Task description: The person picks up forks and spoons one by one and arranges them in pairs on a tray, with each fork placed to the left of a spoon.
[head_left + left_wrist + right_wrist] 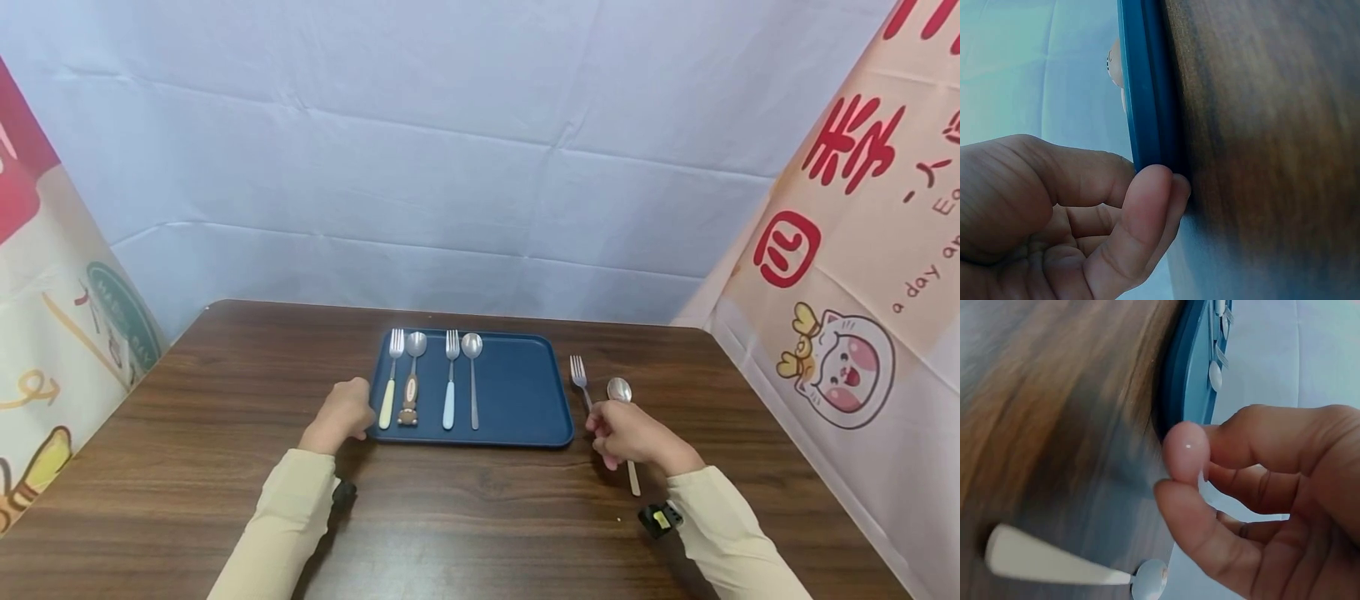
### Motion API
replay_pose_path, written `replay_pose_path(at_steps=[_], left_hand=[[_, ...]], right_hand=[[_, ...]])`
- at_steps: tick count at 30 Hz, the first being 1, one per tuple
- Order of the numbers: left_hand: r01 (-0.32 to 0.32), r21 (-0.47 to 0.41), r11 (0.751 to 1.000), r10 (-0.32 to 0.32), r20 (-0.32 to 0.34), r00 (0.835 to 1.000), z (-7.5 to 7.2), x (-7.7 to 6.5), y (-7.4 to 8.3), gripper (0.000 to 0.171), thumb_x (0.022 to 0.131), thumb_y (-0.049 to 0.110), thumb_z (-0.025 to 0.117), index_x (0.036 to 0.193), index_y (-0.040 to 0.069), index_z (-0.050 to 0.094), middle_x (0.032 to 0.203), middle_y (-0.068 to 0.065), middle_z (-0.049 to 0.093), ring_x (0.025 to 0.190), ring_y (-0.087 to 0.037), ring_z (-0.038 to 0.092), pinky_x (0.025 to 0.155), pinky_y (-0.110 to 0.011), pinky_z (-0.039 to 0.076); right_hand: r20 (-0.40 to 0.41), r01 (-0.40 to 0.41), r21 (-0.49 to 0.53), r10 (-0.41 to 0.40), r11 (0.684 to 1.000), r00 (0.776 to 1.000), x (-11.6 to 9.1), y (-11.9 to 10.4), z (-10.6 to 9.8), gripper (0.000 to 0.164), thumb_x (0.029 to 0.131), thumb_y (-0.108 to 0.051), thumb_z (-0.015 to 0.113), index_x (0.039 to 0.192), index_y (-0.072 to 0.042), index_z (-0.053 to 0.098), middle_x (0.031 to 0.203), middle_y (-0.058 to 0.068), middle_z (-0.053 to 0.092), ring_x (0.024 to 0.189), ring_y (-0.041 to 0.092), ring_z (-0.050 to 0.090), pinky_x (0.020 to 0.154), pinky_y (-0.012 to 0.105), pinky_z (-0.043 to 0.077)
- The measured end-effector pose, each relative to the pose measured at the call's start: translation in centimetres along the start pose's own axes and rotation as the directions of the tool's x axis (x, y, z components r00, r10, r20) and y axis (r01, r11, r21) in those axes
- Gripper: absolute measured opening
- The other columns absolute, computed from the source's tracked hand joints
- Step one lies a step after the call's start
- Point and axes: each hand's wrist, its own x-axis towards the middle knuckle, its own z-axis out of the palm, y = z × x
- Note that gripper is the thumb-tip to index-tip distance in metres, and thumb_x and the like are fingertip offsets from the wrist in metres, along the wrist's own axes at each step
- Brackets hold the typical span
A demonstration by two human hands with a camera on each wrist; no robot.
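Note:
At the near left corner of a blue tray (517,400), my left hand (345,410) pinches the rim between thumb and fingers (1149,200). My right hand (626,433), just past the tray's right side, grips a fork (578,372) by its pink handle (1186,451). The fork's tines point away from me, and part of its handle is hidden by the fingers. Beneath and beside that hand lies a spoon (618,389) with a cream handle (1041,557). Its middle is covered by the hand in the head view.
On the tray's left half lie a yellow-handled fork (387,402), a spoon with a brown bear handle (410,398), a blue-handled fork (449,400) and an all-metal spoon (473,383). Fabric hangs behind the wooden table (480,517) and at both sides.

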Motion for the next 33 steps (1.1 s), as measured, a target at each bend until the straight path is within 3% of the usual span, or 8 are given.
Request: replay_pose_path(at_steps=[4, 21, 33], left_hand=[[0.001, -0.006, 1.0, -0.001, 0.004, 1.0, 0.1, 0.1, -0.1, 0.018, 0.075, -0.009, 0.052, 0.092, -0.012, 0.056, 0.069, -0.015, 0.053, 0.05, -0.017, 0.057, 0.044, -0.025, 0.047], [0.008, -0.004, 1.0, -0.008, 0.007, 1.0, 0.0, 0.1, 0.1, 0.019, 0.076, -0.008, 0.052, 0.094, -0.012, 0.055, 0.069, -0.015, 0.052, 0.05, -0.017, 0.057, 0.045, -0.025, 0.047], [0.02, -0.012, 1.0, -0.02, 0.013, 1.0, -0.1, -0.1, 0.2, 0.021, 0.077, -0.008, 0.052, 0.096, -0.013, 0.055, 0.07, -0.015, 0.053, 0.05, -0.017, 0.057, 0.045, -0.024, 0.047]], right_hand=[[-0.002, -0.009, 0.046, 0.009, 0.999, 1.0, 0.7, -0.2, 0.2, 0.015, 0.077, 0.013, 0.048, 0.089, 0.006, 0.053, 0.054, 0.005, 0.05, 0.045, 0.022, 0.056, 0.044, 0.029, 0.047], [-0.06, -0.005, 0.069, 0.009, 0.998, 0.998, 3.4, -1.0, 1.2, 0.013, 0.076, 0.006, 0.058, 0.088, 0.004, 0.059, 0.052, 0.004, 0.055, 0.048, 0.016, 0.058, 0.049, 0.027, 0.05], [-0.054, -0.039, 0.101, 0.044, 0.994, 0.998, 6.1, -1.6, 1.5, 0.013, 0.077, 0.004, 0.062, 0.09, 0.004, 0.062, 0.063, 0.006, 0.056, 0.053, 0.015, 0.059, 0.051, 0.028, 0.052]])
